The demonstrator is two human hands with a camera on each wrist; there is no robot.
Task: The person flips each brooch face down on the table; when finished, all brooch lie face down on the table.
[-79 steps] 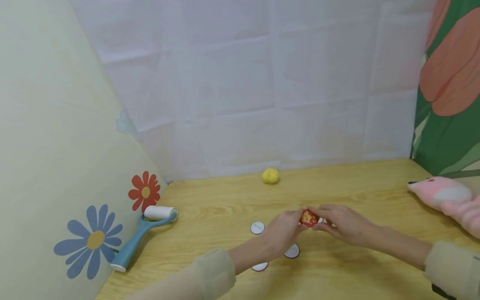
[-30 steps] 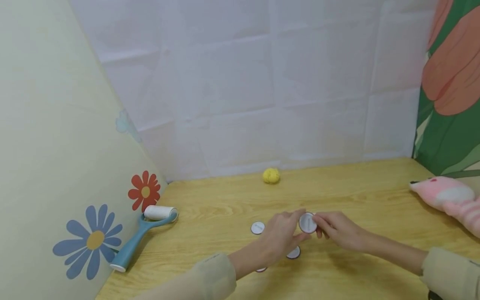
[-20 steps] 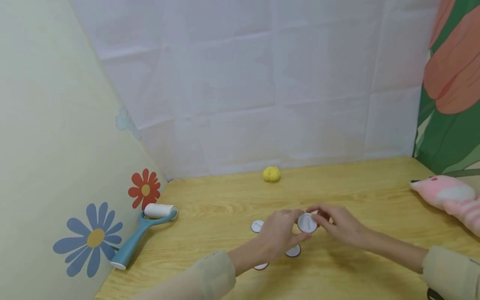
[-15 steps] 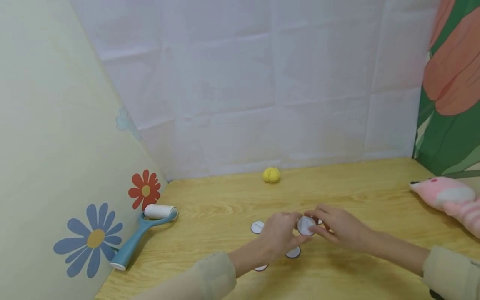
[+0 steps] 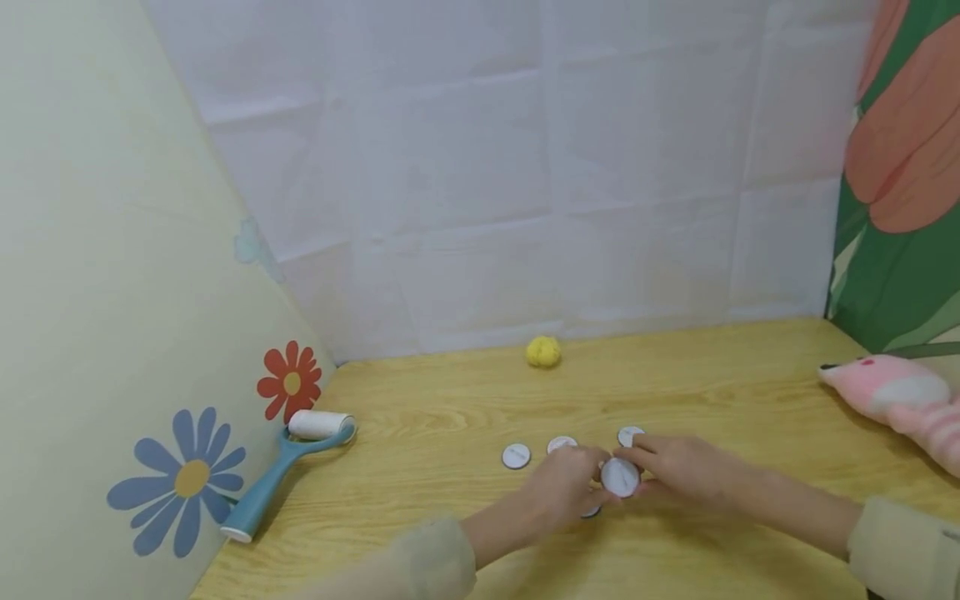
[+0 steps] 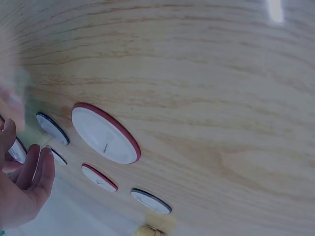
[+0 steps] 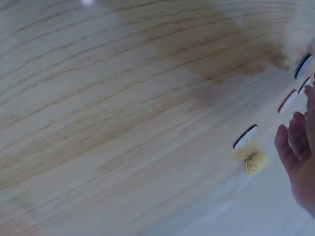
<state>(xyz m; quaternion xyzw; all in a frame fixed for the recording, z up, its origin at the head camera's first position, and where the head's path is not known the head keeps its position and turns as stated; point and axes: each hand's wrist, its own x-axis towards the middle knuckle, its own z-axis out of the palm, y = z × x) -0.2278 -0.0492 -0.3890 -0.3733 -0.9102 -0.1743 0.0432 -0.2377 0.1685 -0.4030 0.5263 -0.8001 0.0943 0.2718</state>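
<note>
Badge [image 5: 620, 477], pinched between both hands [image 5: 637, 479], now sits lower, just above the table [image 5: 420, 408], than before

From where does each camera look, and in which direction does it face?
Head: high, facing forward and down at the wooden table; both forearms show, left hand and right hand meeting at a white disc.
Left wrist: low over the table, facing scattered discs; left fingers show.
Right wrist: low, facing the back wall; right fingers show.
Shared by all three: the yellow ball.
</note>
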